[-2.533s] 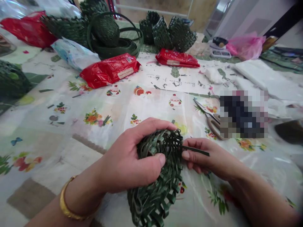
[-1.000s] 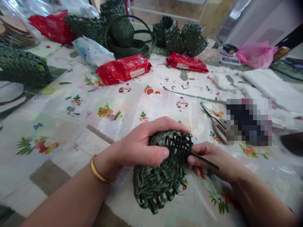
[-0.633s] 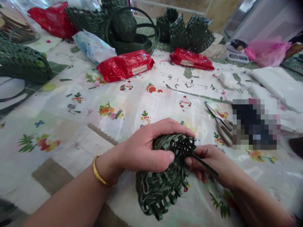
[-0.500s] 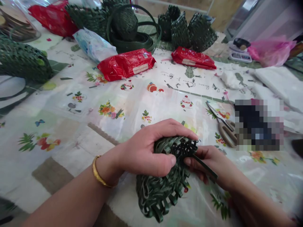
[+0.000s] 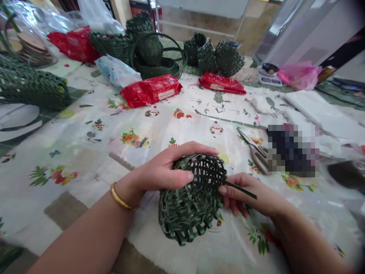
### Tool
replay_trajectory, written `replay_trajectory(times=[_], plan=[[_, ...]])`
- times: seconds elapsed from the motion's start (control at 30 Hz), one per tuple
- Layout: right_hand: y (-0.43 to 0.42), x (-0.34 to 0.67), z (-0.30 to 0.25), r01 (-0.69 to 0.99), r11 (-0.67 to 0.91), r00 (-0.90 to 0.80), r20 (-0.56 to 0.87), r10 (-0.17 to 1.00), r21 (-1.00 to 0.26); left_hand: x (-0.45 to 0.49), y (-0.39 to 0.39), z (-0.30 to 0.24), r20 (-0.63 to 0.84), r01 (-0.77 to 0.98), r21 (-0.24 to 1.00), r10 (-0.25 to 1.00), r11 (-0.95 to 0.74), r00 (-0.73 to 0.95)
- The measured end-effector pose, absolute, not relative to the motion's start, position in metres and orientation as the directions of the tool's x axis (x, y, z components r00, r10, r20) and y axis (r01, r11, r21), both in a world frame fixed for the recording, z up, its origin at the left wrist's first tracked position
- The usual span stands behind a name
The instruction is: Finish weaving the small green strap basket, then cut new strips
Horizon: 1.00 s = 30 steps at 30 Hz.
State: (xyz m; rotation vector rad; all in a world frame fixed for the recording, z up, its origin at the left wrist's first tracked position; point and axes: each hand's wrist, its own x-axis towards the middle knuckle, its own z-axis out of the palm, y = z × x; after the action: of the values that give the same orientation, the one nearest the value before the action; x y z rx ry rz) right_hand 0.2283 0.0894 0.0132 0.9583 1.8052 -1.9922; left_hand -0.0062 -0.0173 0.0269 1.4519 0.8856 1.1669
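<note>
A small dark green woven basket (image 5: 191, 205) is held tilted above the table, its open mouth turned up and to the right. My left hand (image 5: 171, 167) is closed over its upper left rim, thumb on the near side and fingers along the far side. At the basket's right edge, my right hand (image 5: 242, 192) pinches with thumb and fingers where a loose green strip (image 5: 242, 189) sticks out to the right. Whether the fingers grip the strip, the rim or both is partly hidden. Scissors (image 5: 255, 152) lie beyond my right hand.
Red packets (image 5: 152, 90) lie mid-table on the floral tablecloth (image 5: 94, 167). Behind them stand more woven pieces (image 5: 224, 59) and a coil of green strip (image 5: 154, 70). A woven roll (image 5: 31, 83) lies at left. A blurred-out dark object (image 5: 293, 150) is beside the scissors.
The basket has turned so that its inside shows more. Both hands keep their hold on it. The view has tipped up, showing more of the background.
</note>
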Motion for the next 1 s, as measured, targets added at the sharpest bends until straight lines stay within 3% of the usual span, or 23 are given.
replay_trajectory(times=[0.2, 0.33, 0.47, 0.6, 0.7, 0.83, 1.0], plan=[[0.078, 0.224, 0.007, 0.630, -0.109, -0.689, -0.618, 0.379, -0.769, -0.005, -0.017, 0.027, 0.107, -0.150, 0.986, 0.970, -0.075, 0.219], [0.086, 0.227, 0.002, 0.510, -0.292, -0.741, -0.585, 0.329, -0.810, -0.007, -0.016, 0.021, -0.027, -0.423, 0.904, 0.994, 0.068, 0.101], [0.092, 0.228, 0.001, 0.324, -0.470, -0.827, -0.487, 0.281, -0.821, -0.010, -0.009, 0.013, -0.079, -0.563, 0.826, 0.987, -0.012, -0.137], [0.087, 0.221, 0.000, 0.226, -0.485, -0.767, -0.461, 0.447, -0.845, -0.011, 0.000, 0.007, -0.087, -0.568, 0.819, 0.963, -0.076, -0.254], [0.084, 0.217, -0.002, 0.160, -0.480, -0.711, -0.438, 0.550, -0.862, -0.009, 0.002, 0.005, -0.111, -0.572, 0.820, 0.975, -0.020, -0.193], [0.083, 0.216, -0.002, 0.192, -0.419, -0.689, -0.426, 0.586, -0.887, -0.003, 0.003, 0.004, -0.124, -0.530, 0.847, 0.981, 0.026, -0.149], [0.083, 0.215, 0.009, 0.212, -0.346, -0.691, -0.390, 0.608, -0.914, 0.010, 0.006, 0.005, -0.182, -0.511, 0.859, 0.934, -0.001, -0.309]])
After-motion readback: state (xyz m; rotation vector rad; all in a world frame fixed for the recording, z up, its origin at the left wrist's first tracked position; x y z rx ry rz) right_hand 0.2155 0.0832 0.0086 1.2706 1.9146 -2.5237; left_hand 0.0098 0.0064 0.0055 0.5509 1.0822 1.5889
